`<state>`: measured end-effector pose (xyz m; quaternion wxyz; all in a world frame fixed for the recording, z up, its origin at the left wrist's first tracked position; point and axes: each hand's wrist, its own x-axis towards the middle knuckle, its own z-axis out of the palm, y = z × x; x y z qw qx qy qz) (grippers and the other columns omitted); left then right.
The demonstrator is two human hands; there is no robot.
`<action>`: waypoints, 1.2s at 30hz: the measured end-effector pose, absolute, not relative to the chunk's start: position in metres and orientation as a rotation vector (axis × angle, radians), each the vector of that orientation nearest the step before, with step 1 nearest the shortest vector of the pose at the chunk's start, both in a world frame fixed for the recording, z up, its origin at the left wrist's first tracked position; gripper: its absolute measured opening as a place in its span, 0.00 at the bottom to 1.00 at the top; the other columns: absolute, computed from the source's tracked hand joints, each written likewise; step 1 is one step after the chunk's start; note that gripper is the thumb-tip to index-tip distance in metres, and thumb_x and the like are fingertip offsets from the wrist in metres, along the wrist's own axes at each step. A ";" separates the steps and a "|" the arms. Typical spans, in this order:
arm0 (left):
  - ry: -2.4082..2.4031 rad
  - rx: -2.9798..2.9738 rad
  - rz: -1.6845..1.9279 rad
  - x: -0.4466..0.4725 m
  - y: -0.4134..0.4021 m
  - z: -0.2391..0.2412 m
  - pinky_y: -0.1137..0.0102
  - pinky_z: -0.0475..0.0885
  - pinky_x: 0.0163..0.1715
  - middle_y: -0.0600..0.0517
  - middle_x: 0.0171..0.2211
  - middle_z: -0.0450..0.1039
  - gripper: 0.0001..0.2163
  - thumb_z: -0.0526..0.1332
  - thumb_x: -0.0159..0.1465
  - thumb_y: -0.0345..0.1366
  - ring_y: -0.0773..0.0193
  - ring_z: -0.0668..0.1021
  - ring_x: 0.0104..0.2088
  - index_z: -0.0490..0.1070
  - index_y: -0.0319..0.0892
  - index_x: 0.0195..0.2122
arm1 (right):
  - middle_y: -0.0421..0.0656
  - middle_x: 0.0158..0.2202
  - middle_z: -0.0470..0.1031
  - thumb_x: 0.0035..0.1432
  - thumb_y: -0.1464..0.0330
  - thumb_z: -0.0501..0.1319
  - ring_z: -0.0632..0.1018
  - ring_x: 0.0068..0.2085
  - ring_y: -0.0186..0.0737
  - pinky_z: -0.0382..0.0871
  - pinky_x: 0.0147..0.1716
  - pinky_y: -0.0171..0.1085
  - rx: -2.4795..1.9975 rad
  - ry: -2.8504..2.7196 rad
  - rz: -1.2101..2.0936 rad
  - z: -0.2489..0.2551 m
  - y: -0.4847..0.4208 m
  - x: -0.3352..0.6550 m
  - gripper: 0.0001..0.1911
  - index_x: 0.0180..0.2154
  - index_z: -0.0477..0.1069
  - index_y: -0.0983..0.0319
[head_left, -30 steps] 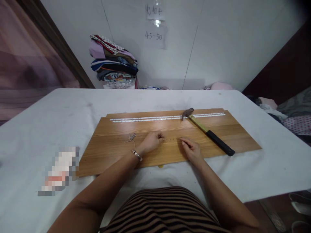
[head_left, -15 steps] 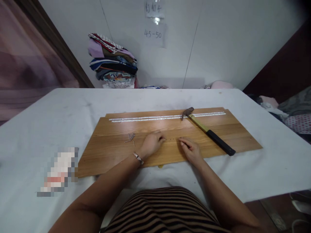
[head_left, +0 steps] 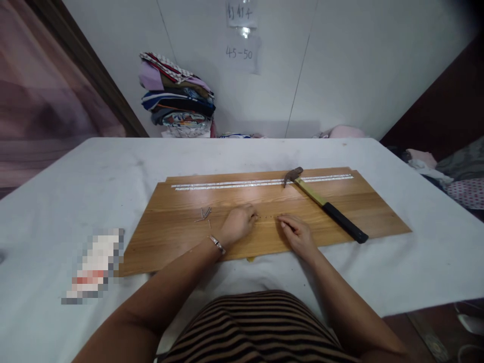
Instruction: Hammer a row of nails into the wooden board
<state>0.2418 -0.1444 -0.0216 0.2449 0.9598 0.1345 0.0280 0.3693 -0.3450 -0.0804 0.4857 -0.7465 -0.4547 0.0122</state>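
Note:
My left hand (head_left: 239, 224), with a bracelet at the wrist, rests on a wood-grain board (head_left: 166, 237), its fingers curled. My right hand (head_left: 297, 233) lies on the board to the right, index finger and thumb close together. Whatever either hand pinches is too small or hidden to make out. Between the fingertips runs a short row of tiny dark dots (head_left: 265, 217); I cannot tell if they are holes or nail heads. A little pile of nails (head_left: 205, 214) lies left of my left hand. Beyond my right hand a claw hammer (head_left: 328, 207) rests diagonally on the board.
Two white measuring strips (head_left: 227, 185) run along the board's far side. A white cloth (head_left: 124, 161) covers the table. At left lies a pixelated object (head_left: 96, 264). Folded clothes (head_left: 177, 96) are stacked by the wall, which bears paper signs (head_left: 242, 53).
The whole view has shifted very slightly. My left fingers have moved a little by the dots; the right hand, hammer and nails stay where they were.

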 end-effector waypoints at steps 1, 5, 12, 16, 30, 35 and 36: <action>0.429 2.598 0.088 0.243 -0.146 -0.022 0.67 0.71 0.43 0.46 0.37 0.78 0.08 0.57 0.68 0.30 0.58 0.79 0.41 0.73 0.42 0.33 | 0.49 0.42 0.85 0.65 0.65 0.57 0.83 0.47 0.50 0.77 0.51 0.52 -1.820 -1.110 0.033 -0.080 -0.345 0.369 0.15 0.42 0.84 0.56; 0.546 2.595 0.114 0.242 -0.153 -0.025 0.66 0.71 0.43 0.45 0.37 0.78 0.06 0.58 0.67 0.30 0.57 0.79 0.41 0.74 0.41 0.34 | 0.49 0.43 0.85 0.66 0.64 0.57 0.83 0.48 0.50 0.77 0.52 0.52 -1.838 -1.106 0.053 -0.079 -0.348 0.369 0.16 0.43 0.84 0.56; 0.409 2.763 0.143 0.233 -0.156 -0.030 0.64 0.72 0.44 0.44 0.38 0.76 0.09 0.54 0.70 0.29 0.56 0.78 0.42 0.73 0.40 0.35 | 0.48 0.41 0.86 0.65 0.66 0.59 0.84 0.46 0.47 0.78 0.49 0.49 -1.764 -1.120 0.016 -0.080 -0.347 0.369 0.14 0.42 0.84 0.57; 0.220 2.845 0.052 0.237 -0.152 -0.028 0.64 0.72 0.45 0.43 0.38 0.76 0.11 0.53 0.70 0.27 0.56 0.78 0.41 0.73 0.39 0.34 | 0.48 0.40 0.86 0.64 0.67 0.59 0.84 0.44 0.47 0.78 0.47 0.48 -1.748 -1.129 0.008 -0.080 -0.344 0.369 0.13 0.41 0.84 0.56; 0.495 2.642 0.214 0.231 -0.158 -0.033 0.65 0.72 0.42 0.46 0.36 0.76 0.09 0.56 0.68 0.29 0.57 0.78 0.39 0.72 0.41 0.32 | 0.48 0.40 0.86 0.64 0.69 0.60 0.84 0.43 0.47 0.78 0.47 0.48 -1.724 -1.149 0.013 -0.076 -0.348 0.369 0.12 0.40 0.84 0.57; 0.260 2.792 0.124 0.233 -0.156 -0.033 0.64 0.72 0.45 0.44 0.37 0.75 0.11 0.53 0.69 0.25 0.56 0.77 0.40 0.72 0.40 0.33 | 0.48 0.39 0.86 0.64 0.69 0.59 0.84 0.43 0.47 0.78 0.46 0.48 -1.733 -1.150 0.024 -0.077 -0.346 0.369 0.13 0.41 0.84 0.57; 0.239 2.800 0.097 0.235 -0.156 -0.033 0.64 0.72 0.44 0.44 0.37 0.75 0.11 0.53 0.68 0.24 0.56 0.77 0.40 0.72 0.40 0.33 | 0.48 0.39 0.86 0.64 0.69 0.59 0.84 0.43 0.47 0.78 0.46 0.48 -1.735 -1.149 0.020 -0.077 -0.346 0.369 0.13 0.41 0.84 0.57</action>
